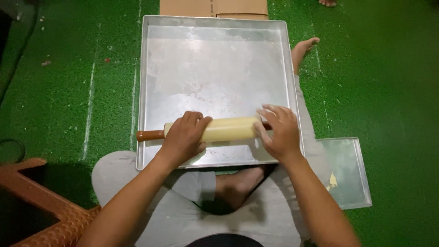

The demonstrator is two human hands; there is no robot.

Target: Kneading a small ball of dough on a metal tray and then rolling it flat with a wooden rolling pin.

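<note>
A cream rolling pin (226, 129) with brown handles lies crosswise near the front of a large square metal tray (215, 68). My left hand (184, 137) rests on the pin's left part, fingers curled over it. My right hand (280, 132) presses on the pin's right end, fingers spread, hiding the right handle. The left brown handle (150, 135) sticks out over the tray's left rim. The tray rests on my crossed legs and the green mat.
A smaller metal tray (350, 171) lies at the right beside my knee. A cardboard box (212, 8) sits behind the big tray. An orange-brown plastic object (41, 210) is at the lower left. Green turf mat (68, 82) covers the floor. Another person's toes (327, 2) show at the top.
</note>
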